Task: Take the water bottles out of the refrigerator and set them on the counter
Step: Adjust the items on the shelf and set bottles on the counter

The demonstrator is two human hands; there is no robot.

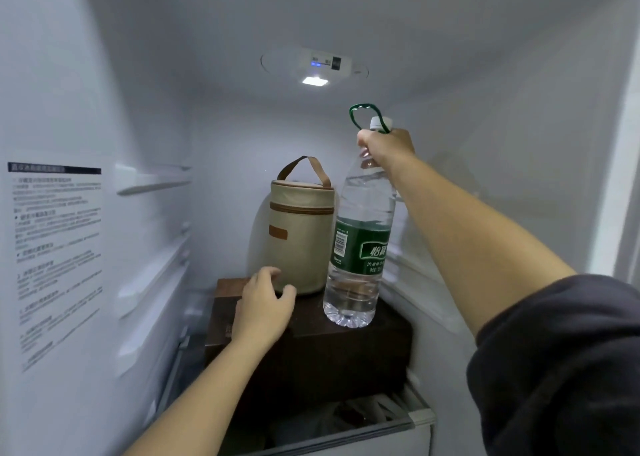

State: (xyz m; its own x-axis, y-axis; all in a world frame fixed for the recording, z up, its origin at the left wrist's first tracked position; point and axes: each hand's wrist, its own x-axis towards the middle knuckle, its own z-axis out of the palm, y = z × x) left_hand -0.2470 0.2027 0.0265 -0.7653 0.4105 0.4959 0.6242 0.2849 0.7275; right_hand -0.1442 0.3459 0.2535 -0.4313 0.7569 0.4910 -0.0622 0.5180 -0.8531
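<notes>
One clear plastic bottle (360, 213) in right hand (386, 145)

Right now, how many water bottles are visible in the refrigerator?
1: the water bottle is over the dark box, beside the beige bag, right hand gripping its neck. Others may be hidden below.

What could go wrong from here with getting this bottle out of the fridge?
1. The right hand grips the tall clear plastic water bottle only at its neck; nearly full, it may swing or slip.
2. The bottle is close beside the beige cylindrical fabric bag on the dark brown box; tilting it out could topple the bag.
</notes>
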